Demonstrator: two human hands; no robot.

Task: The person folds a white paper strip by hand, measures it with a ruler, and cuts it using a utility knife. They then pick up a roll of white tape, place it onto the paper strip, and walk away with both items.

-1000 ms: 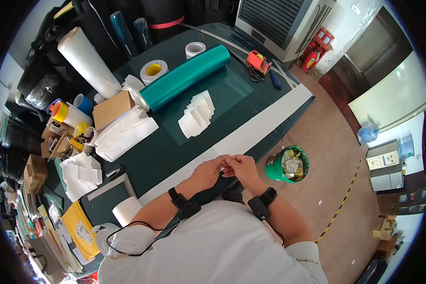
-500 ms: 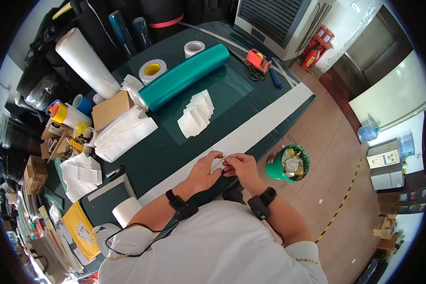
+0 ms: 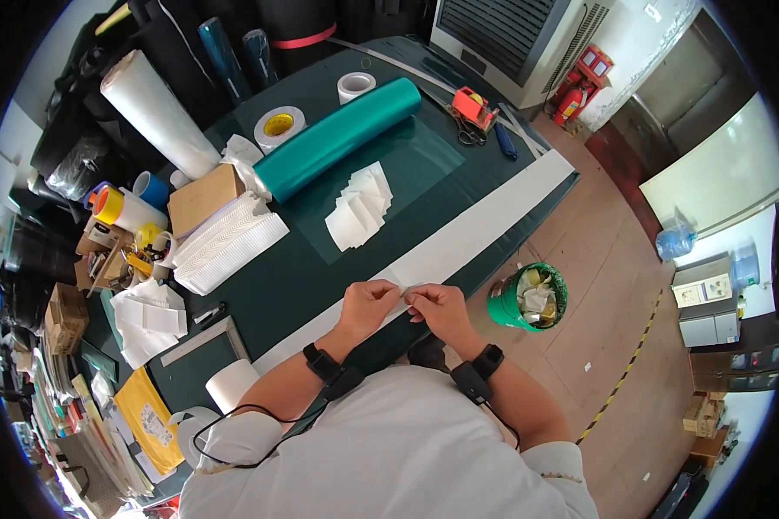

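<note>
My left hand [image 3: 368, 304] and my right hand [image 3: 440, 310] meet at the table's front edge, both pinched at thumb and forefinger. Their fingertips almost touch over a long white strip [image 3: 485, 214], which runs along the edge beneath them. Whatever lies between the fingertips is too small to make out; a pale bit shows there. Beyond my hands, a fanned pile of white paper pieces [image 3: 359, 212] rests on clear green film. The film comes off a large green roll [image 3: 342, 138] behind the pile.
Left of me are a metal square ruler [image 3: 190, 342], a stapler [image 3: 209, 313], a white roll [image 3: 232, 385] and stacked white sheets [image 3: 229, 246]. Tape rolls [image 3: 279, 130], scissors [image 3: 467, 131] and a red tape dispenser [image 3: 473, 108] lie farther back. A green bin [image 3: 504, 313] stands right of the table.
My left hand's spread fingers have closed into a pinch, its knuckles shifting slightly left. My right hand stays pinched and turns slightly. The things on the table keep their places.
</note>
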